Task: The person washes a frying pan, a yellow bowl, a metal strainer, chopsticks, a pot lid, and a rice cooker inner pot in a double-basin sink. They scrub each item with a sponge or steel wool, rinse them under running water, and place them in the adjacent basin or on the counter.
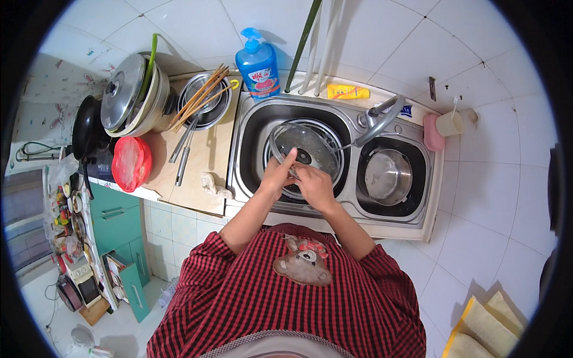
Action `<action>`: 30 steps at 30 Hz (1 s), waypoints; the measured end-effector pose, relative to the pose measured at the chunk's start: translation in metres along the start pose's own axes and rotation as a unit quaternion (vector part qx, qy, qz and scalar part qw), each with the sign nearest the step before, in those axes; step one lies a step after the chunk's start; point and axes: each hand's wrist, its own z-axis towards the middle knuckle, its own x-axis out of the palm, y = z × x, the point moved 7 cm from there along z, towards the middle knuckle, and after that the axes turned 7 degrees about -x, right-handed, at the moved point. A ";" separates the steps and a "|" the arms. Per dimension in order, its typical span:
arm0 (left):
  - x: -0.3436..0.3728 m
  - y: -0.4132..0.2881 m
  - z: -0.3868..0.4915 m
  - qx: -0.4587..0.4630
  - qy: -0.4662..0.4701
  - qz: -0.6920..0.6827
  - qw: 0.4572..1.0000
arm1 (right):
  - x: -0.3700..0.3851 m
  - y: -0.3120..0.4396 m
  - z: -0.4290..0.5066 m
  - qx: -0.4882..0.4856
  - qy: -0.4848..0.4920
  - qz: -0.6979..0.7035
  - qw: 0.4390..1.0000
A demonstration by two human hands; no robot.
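Observation:
Both hands meet at the near rim of a clear glass pot lid point(315, 141), which is tilted over the larger left basin point(253, 127) of the steel sink. My left hand point(278, 173) grips the rim with its thumb on top. Close beside it, my right hand point(314, 184) has its fingers on the same rim. A dark knob shows at the middle of the lid. Water runs from the curved metal faucet point(380, 123) towards the lid's right side. Beneath the lid sits a round metal vessel point(341, 168), mostly hidden.
A steel pot point(388, 176) sits in the right basin. Behind the sink stand a blue pump bottle point(258, 67) and a yellow tube point(348, 91). Chopsticks point(203, 96) lie across nested bowls on the left counter, near a red container point(131, 163), a cloth point(215, 185) and stacked pots point(134, 100).

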 end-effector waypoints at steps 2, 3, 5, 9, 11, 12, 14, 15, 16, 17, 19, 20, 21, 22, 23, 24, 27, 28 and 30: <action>-0.024 0.007 0.005 0.035 -0.075 0.012 0.997 | 0.014 0.009 -0.002 -0.053 0.033 0.011 0.998; -0.039 0.013 0.004 0.034 -0.126 0.026 0.991 | 0.018 0.010 -0.006 -0.093 0.049 0.020 0.994; -0.054 0.009 0.000 0.100 -0.122 0.004 0.987 | 0.021 -0.008 -0.015 -0.076 0.056 0.057 0.994; -0.066 -0.038 -0.039 0.244 -0.224 0.490 0.806 | 0.035 -0.111 -0.053 0.244 0.050 0.032 0.968; -0.061 -0.055 -0.060 0.282 -0.199 0.526 0.777 | 0.059 -0.153 -0.071 0.332 0.069 -0.042 0.940; -0.059 -0.063 -0.070 0.295 -0.202 0.542 0.760 | 0.078 -0.169 -0.078 0.354 0.086 -0.050 0.930; -0.052 -0.078 -0.092 0.340 -0.203 0.590 0.704 | 0.121 -0.205 -0.091 0.413 0.135 -0.024 0.901; -0.048 -0.085 -0.106 0.386 -0.204 0.593 0.676 | 0.142 -0.221 -0.098 0.439 0.141 0.004 0.888; -0.049 -0.092 -0.120 0.418 -0.215 0.559 0.683 | 0.158 -0.237 -0.109 0.477 0.172 -0.003 0.862; -0.049 -0.098 -0.133 0.449 -0.208 0.551 0.672 | 0.171 -0.247 -0.115 0.462 0.185 -0.009 0.867; -0.061 -0.105 -0.154 0.416 -0.236 0.581 0.659 | 0.189 -0.268 -0.129 0.500 0.199 -0.004 0.843; -0.067 -0.113 -0.169 0.443 -0.244 0.551 0.664 | 0.192 -0.275 -0.136 0.519 0.184 -0.009 0.835; -0.074 -0.121 -0.185 0.468 -0.252 0.520 0.669 | 0.192 -0.277 -0.137 0.508 0.176 0.001 0.843; -0.083 -0.126 -0.196 0.479 -0.270 0.486 0.679 | 0.192 -0.280 -0.143 0.522 0.168 0.005 0.836; -0.103 -0.121 -0.199 0.346 -0.284 0.489 0.748 | 0.188 -0.280 -0.144 0.536 0.161 0.010 0.829; -0.119 -0.126 -0.208 0.336 -0.299 0.408 0.795 | 0.183 -0.277 -0.146 0.543 0.147 0.012 0.827; -0.160 -0.136 -0.242 0.400 -0.221 0.042 0.888 | 0.172 -0.262 -0.140 0.556 0.149 0.083 0.814; -0.177 -0.141 -0.252 0.390 -0.218 -0.012 0.895 | 0.167 -0.257 -0.142 0.601 0.088 0.175 0.775; -0.206 -0.148 -0.274 0.403 -0.221 -0.104 0.882 | 0.156 -0.247 -0.135 0.612 0.076 0.233 0.752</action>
